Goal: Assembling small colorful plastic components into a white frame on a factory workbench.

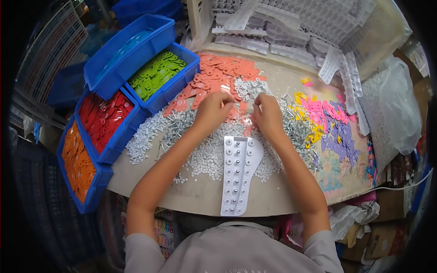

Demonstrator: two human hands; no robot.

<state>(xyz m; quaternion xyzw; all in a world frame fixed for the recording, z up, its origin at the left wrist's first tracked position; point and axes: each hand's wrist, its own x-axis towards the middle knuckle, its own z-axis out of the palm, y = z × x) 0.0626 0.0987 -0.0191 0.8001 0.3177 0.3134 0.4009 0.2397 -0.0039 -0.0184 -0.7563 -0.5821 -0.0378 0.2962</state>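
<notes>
My left hand (pixel 212 113) is closed, its fingertips together over the coral plastic pieces (pixel 214 75) in the middle of the table. Across a small gap, my right hand (pixel 268 114) is curled in a pinch beside a heap of small white rings (pixel 251 87). Anything between the fingers of either hand is too small to make out. Nearer to me lies a white plastic jig (pixel 241 177) with one rounded side. Metal pins stand in a row down its middle, and round white pieces sit in rows on both sides.
Blue bins of orange (pixel 78 161), red (pixel 107 119), green (pixel 159 75) and blue pieces stand at left. White plugs (pixel 143 139), metal screws (pixel 296 123) and small white discs (pixel 207 159) cover the middle. Purple pieces (pixel 341 140) lie right, near a plastic bag (pixel 391 109). White jigs (pixel 282 36) are stacked behind.
</notes>
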